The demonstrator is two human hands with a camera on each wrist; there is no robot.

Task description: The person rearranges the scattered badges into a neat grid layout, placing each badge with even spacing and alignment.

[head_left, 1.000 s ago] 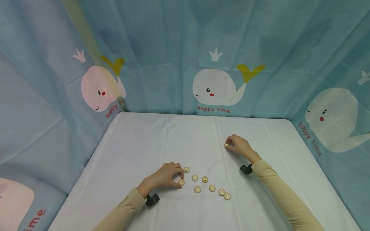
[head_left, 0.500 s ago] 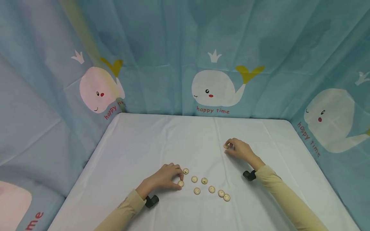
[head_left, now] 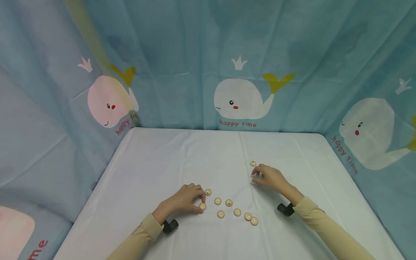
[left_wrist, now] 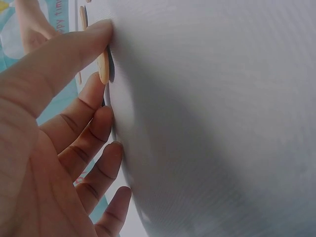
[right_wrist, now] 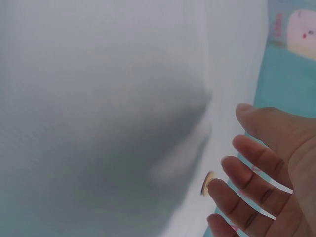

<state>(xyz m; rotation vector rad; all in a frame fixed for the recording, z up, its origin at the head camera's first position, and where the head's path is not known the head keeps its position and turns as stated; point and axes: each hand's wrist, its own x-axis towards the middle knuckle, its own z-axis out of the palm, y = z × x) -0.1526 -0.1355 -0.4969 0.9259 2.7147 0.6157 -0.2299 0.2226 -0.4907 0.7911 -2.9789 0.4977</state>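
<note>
On the white table my left hand pinches a small round pale wooden disc between thumb and index finger. Its edge shows between those fingertips in the left wrist view, where the disc sits close to the cloth. A face-like mark is on its top. My right hand is off to the right with thumb and fingers apart, holding nothing. Just beyond its fingertips lies another disc with a dark mark; in the right wrist view this disc is partly covered by a finger.
Several similar discs lie scattered in front, among them one disc beside the left fingertips and two at the right, one disc overlapping its neighbour. A blue curtain with whale prints stands around the table.
My right hand has let go of the far disc, opened its fingers and drawn back toward the near right. The disc stays on the table. My left hand keeps its pinch in place.
</note>
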